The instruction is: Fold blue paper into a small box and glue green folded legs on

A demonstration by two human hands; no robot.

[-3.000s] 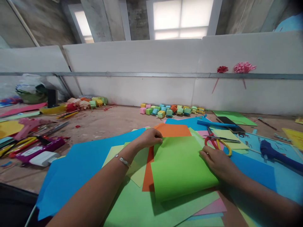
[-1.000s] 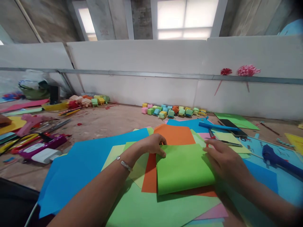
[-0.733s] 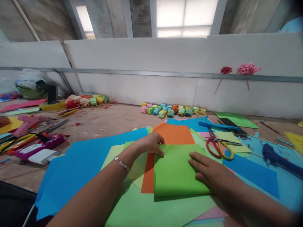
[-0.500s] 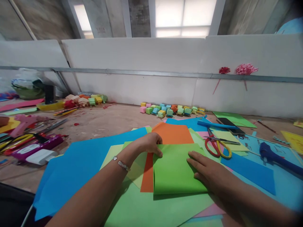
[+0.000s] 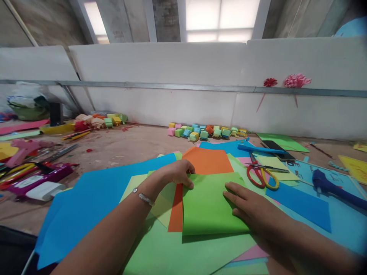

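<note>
A bright green sheet of paper (image 5: 209,206), folded over with its bend toward me, lies on an orange sheet (image 5: 210,160) and a pale green sheet (image 5: 172,252). At its far left corner, my left hand (image 5: 180,172) pinches the edge between thumb and fingers. My right hand (image 5: 246,204) lies flat on the right part of the fold, fingers stretched out and pointing left. Just beyond that hand, scissors with red and yellow handles (image 5: 270,179) rest on the paper pile. Large blue paper (image 5: 94,202) spreads out under my left forearm.
Small folded paper cubes (image 5: 204,134) line up by the white wall. On the right are a dark blue glue gun (image 5: 323,183), a phone (image 5: 278,149) and a blue paper strip (image 5: 304,206). To the left lie a pink glue gun (image 5: 21,151) and a purple device (image 5: 43,177).
Both hands stay on the folded green sheet, nearly unmoved. The whole view has shifted slightly, so things appear a little further left.
</note>
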